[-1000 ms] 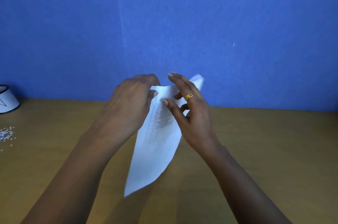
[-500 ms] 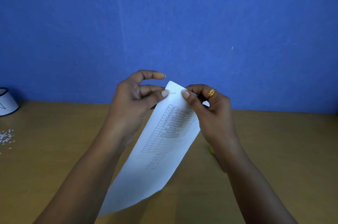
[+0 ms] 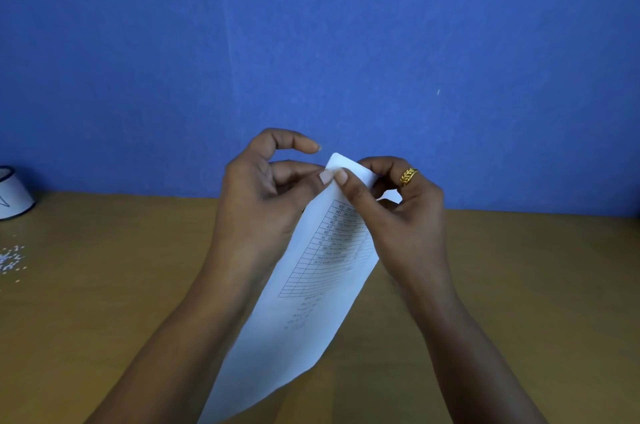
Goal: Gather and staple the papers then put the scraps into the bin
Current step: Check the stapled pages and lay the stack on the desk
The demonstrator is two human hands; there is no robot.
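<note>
White papers printed with a table hang in the air above the wooden table, slanting from the top centre down to the lower left. My left hand pinches their top corner with thumb and fingers, index finger lifted. My right hand, with a gold ring, pinches the same corner, its thumb touching the left thumb. Small white scraps lie scattered on the table at the far left. A white bin with a dark rim stands at the far left edge, partly cut off. No stapler is visible.
A blue wall closes off the back of the table. The scraps and the bin sit well to the left of my hands.
Both hands have closed in on the top corner of the papers, thumbs now meeting. The sheets have swung from edge-on to facing me, and hang lower and to the left.
</note>
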